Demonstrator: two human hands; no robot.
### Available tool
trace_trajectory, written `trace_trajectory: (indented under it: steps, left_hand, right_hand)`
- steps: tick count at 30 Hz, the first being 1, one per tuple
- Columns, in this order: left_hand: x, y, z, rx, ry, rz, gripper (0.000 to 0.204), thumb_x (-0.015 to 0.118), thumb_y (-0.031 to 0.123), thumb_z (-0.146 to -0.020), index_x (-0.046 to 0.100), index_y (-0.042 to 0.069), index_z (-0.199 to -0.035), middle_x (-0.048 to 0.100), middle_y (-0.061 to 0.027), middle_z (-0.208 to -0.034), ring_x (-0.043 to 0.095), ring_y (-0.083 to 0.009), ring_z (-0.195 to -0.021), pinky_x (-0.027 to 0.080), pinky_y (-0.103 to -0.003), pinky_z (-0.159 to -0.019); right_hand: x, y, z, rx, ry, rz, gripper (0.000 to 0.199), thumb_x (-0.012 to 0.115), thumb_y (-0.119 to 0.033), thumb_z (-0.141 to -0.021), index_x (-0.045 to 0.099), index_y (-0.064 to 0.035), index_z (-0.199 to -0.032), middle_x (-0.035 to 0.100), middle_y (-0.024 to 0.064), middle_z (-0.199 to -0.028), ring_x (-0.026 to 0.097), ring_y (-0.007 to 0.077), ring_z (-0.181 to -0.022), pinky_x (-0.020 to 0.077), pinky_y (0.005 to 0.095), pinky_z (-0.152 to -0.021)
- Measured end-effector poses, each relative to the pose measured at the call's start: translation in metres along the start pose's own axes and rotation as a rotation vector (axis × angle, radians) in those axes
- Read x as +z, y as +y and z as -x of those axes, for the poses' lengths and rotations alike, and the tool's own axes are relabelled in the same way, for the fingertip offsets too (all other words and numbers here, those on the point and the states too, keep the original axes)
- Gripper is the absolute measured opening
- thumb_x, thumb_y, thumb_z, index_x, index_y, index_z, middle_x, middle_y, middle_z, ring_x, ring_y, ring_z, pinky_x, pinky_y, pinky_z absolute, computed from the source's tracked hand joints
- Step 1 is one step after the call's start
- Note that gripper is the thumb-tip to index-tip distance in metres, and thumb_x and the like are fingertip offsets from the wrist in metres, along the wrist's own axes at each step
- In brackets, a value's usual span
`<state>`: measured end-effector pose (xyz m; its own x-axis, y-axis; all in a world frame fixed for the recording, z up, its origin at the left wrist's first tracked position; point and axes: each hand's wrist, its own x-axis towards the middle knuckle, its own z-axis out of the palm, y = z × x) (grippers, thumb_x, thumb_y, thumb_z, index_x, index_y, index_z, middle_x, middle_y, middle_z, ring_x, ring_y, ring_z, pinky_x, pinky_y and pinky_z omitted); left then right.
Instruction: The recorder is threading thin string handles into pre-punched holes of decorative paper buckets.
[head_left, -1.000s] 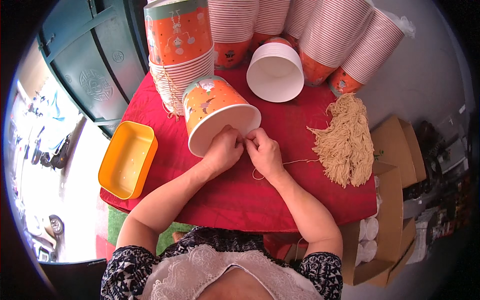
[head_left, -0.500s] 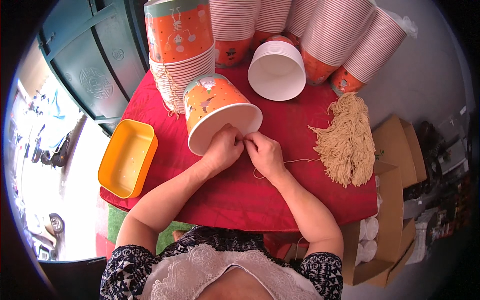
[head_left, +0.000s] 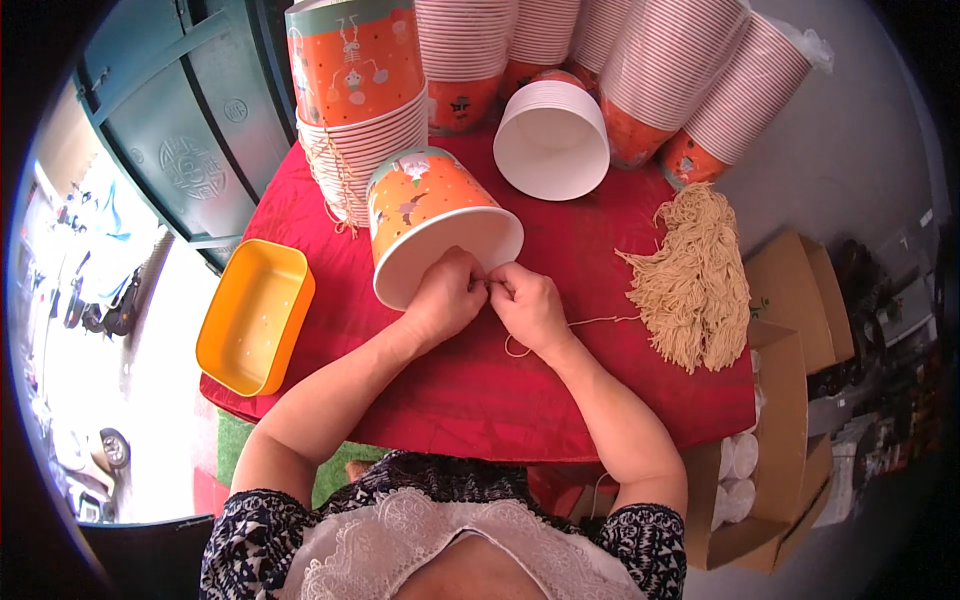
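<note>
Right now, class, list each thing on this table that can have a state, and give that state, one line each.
Orange paper bucket: on its side, rim toward the person.
White bucket stack: tipped over, empty.
Yellow tray: upright, empty.
String bundle: loose, lying flat.
Left hand: pinching at the rim.
Right hand: pinching a string.

Glossy paper cup (head_left: pixel 430 225), matt red cloth (head_left: pixel 480 390), fibrous string bundle (head_left: pixel 695 280)

A single head-worn fisheye view looks steeply down from above the person's chest onto the red surface (head_left: pixel 480 390), close enough that both forearms rise from the lower edge. It faces the far edge, where stacked cups (head_left: pixel 470 50) stand; straight lines bow toward the dark rim.
</note>
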<state>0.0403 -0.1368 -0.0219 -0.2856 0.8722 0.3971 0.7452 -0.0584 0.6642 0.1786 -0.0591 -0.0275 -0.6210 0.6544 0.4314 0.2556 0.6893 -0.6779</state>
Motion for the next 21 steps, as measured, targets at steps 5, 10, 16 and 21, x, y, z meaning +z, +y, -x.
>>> trace_trajectory:
  steps: [5,10,16,21]
  left_hand:
    - [0.000,0.000,0.002,0.000,-0.016,-0.023,0.009,0.064,0.006,-0.077,0.064,-0.002,-0.081,0.062,-0.0205,-0.091,0.061,-0.0363,-0.088,0.050,-0.042,-0.079]
    - [-0.004,-0.008,0.004,0.028,-0.048,0.016,0.010,0.066,0.005,-0.077,0.063,-0.002,-0.083,0.063,-0.0196,-0.089,0.062,-0.0346,-0.086,0.050,-0.040,-0.078]
    - [-0.010,0.000,0.004,0.009,-0.119,0.104,0.009,0.064,0.003,-0.073,0.067,-0.003,-0.079,0.062,-0.0207,-0.091,0.061,-0.0350,-0.087,0.049,-0.042,-0.079]
    - [-0.010,0.006,0.004,-0.019,-0.134,0.093,0.011,0.067,0.006,-0.073,0.066,-0.003,-0.080,0.062,-0.0208,-0.091,0.061,-0.0350,-0.087,0.049,-0.042,-0.078]
  right_hand:
    - [-0.011,0.001,-0.005,0.133,-0.182,-0.151,0.017,0.059,-0.013,-0.085,0.068,-0.0006,-0.092,0.067,0.0217,-0.083,0.067,0.0379,-0.078,0.0529,0.0437,-0.068]
    - [-0.012,-0.002,-0.007,0.175,-0.206,-0.204,0.018,0.059,-0.012,-0.084,0.068,0.0013,-0.092,0.068,0.0212,-0.082,0.069,0.0326,-0.077,0.0527,0.0407,-0.069]
    - [-0.010,0.006,-0.009,0.208,-0.160,-0.263,0.018,0.060,-0.011,-0.081,0.069,0.0035,-0.089,0.070,0.0203,-0.082,0.070,0.0287,-0.076,0.0531,0.0383,-0.069]
    - [-0.007,0.005,-0.009,0.255,-0.166,-0.302,0.018,0.061,-0.010,-0.080,0.069,0.0041,-0.088,0.070,0.0204,-0.080,0.070,0.0273,-0.075,0.0532,0.0375,-0.068]
